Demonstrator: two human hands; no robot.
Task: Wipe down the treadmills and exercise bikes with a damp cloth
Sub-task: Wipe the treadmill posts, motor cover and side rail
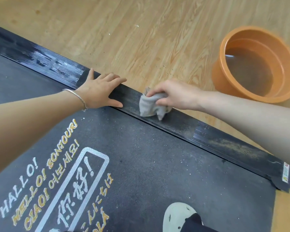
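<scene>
A treadmill lies below me, its dark belt [157, 164] printed with greetings in several languages. Along the belt's far side runs a black side rail [224, 143], dusty to the right and streaked wet at the far left. My right hand [172, 94] grips a crumpled grey cloth [151, 106] and holds it against the rail's middle. My left hand [99, 91] rests flat on the rail just left of the cloth, fingers straight, with a silver bangle on the wrist.
An orange basin [224, 77] of murky water stands on the wooden floor [124, 30] beyond the rail, to the right. A foot in a pale perforated shoe [177, 216] stands on the belt near the bottom edge.
</scene>
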